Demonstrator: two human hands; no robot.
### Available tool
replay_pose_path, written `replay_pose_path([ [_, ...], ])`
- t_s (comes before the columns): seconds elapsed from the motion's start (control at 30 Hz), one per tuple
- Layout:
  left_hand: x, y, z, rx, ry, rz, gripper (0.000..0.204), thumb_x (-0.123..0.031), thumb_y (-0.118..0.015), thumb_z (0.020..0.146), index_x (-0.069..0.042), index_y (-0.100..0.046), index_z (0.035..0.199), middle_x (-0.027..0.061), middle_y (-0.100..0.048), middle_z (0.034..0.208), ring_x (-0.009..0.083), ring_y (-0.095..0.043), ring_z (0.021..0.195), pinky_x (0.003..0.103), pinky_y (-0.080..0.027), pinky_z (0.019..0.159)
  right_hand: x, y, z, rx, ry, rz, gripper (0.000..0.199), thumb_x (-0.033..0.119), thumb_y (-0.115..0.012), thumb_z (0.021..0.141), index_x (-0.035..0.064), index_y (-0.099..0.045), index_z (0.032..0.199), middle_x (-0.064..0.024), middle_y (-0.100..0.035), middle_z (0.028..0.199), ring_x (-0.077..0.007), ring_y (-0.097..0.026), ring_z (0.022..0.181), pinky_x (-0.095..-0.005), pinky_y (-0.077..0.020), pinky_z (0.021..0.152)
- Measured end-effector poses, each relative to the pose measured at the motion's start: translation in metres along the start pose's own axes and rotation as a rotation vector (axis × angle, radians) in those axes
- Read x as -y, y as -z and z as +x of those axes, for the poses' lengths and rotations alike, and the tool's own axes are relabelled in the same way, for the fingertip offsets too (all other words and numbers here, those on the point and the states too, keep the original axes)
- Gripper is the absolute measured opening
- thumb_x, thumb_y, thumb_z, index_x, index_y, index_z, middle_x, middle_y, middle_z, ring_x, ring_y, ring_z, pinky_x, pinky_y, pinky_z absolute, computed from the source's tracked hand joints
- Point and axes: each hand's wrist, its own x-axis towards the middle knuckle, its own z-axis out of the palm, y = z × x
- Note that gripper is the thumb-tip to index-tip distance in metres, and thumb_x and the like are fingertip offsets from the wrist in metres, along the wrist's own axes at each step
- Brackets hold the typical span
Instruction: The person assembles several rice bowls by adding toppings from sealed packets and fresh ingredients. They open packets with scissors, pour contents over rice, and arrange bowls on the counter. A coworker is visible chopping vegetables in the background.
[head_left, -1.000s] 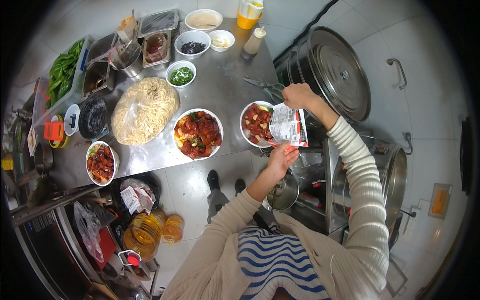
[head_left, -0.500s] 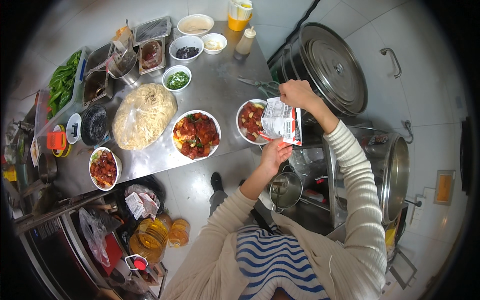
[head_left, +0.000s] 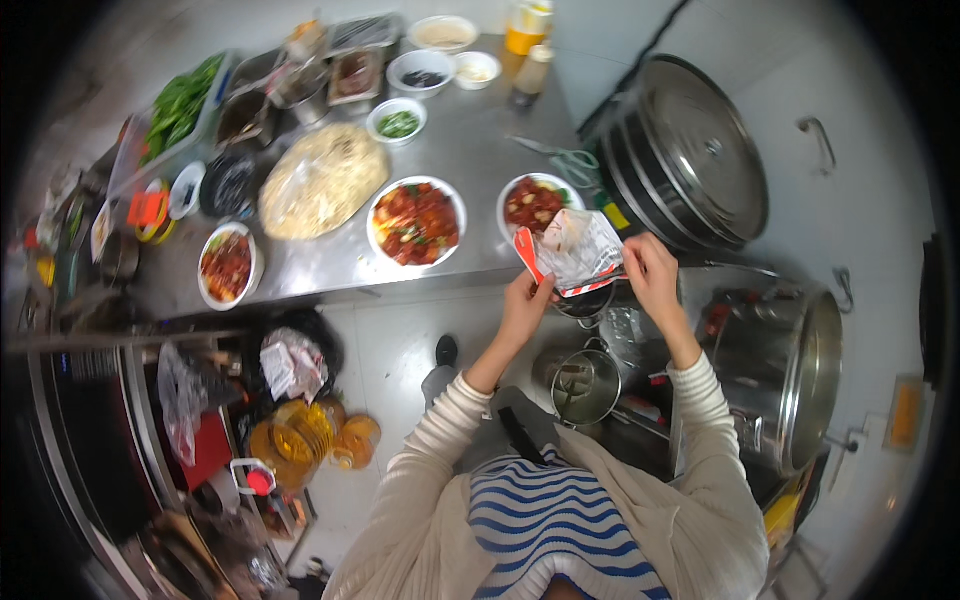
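A foil pouch [head_left: 590, 250], silver-white with red-orange edges, is stretched between my two hands at the counter's front edge. My left hand [head_left: 526, 308] pinches its lower left corner, and my right hand [head_left: 652, 272] grips its right side. The pouch overlaps the near rim of a white bowl [head_left: 507, 228] of red sauced meat chunks. To the left on the steel counter stand a second bowl of red meat [head_left: 416, 222] and a smaller tub of it [head_left: 228, 266]. Whether the pouch holds anything is hard to make out.
Scissors [head_left: 565, 157] lie behind the right bowl, beside a large lidded steel pot [head_left: 690, 150]. A bag of noodles [head_left: 325, 182], a bowl of chopped greens [head_left: 398, 123] and a squeeze bottle [head_left: 532, 76] occupy the counter. Below are oil jugs [head_left: 295, 445] and a handled pot [head_left: 586, 388].
My right hand has come down from the pouch's top to its right side. The pouch has tipped over and turned, showing more silver. The whole view has shifted slightly.
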Motion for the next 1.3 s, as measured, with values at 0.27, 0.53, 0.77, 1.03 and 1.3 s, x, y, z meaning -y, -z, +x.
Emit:
replay_pose_path([
  [0.27, 0.044, 0.244, -0.159, -0.714, -0.059, 0.387, 0.019, -0.018, -0.056, 0.092, 0.001, -0.06, 0.089, 0.0066, -0.063, 0.068, 0.0093, -0.056, 0.061, 0.027, -0.045, 0.056, 0.128, -0.178, -0.043, 0.344, 0.332, 0.273, 0.022, 0.002, -0.063, 0.078, 0.0031, -0.06, 0.1, -0.0128, -0.061, 0.101, -0.0323, -0.058, 0.09, -0.0401, -0.0477, 0.074],
  [0.53, 0.154, 0.565, -0.273, -1.306, 0.129, 0.465, 0.026, -0.02, -0.05, 0.095, 0.004, -0.057, 0.085, 0.0117, -0.064, 0.064, 0.0158, -0.061, 0.057, 0.031, -0.048, 0.059, 0.245, -0.358, -0.145, 0.978, 0.369, 0.434, 0.018, 0.014, -0.061, 0.084, 0.0108, -0.061, 0.102, -0.0061, -0.06, 0.101, -0.0268, -0.062, 0.086, -0.0368, -0.0522, 0.068],
  [0.77, 0.291, 0.77, -0.244, -1.347, 0.285, -0.374, 0.014, -0.014, -0.048, 0.095, -0.001, -0.046, 0.099, 0.0109, -0.061, 0.078, 0.0203, -0.064, 0.059, 0.031, -0.055, 0.048, 0.286, -0.475, -0.18, 1.169, 0.226, 0.401, 0.019, 0.013, -0.06, 0.086, 0.0097, -0.06, 0.105, -0.0067, -0.06, 0.098, -0.0271, -0.062, 0.077, -0.035, -0.0521, 0.067],
  [1.03, 0.386, 0.838, -0.227, -1.457, 0.602, 0.045, 0.043, -0.01, -0.062, 0.082, 0.004, -0.041, 0.116, 0.0229, -0.06, 0.1, 0.0306, -0.067, 0.077, 0.036, -0.057, 0.059, 0.273, -0.643, -0.215, 1.227, 0.003, 0.482, 0.017, 0.01, -0.055, 0.089, 0.0068, -0.058, 0.105, -0.0115, -0.061, 0.097, -0.031, -0.062, 0.086, -0.0368, -0.0506, 0.071],
  [1.3, 0.359, 0.78, -0.217, -1.496, 0.483, 0.829, 0.095, -0.023, -0.073, 0.075, -0.01, -0.011, 0.145, 0.0357, -0.005, 0.144, 0.0499, -0.019, 0.132, 0.047, -0.029, 0.104, 0.218, -0.934, -0.286, 1.07, -0.97, 1.086, 0.034, 0.035, -0.048, 0.097, 0.0058, -0.056, 0.112, -0.0012, -0.057, 0.093, -0.0126, -0.054, 0.078, -0.0274, -0.045, 0.069],
])
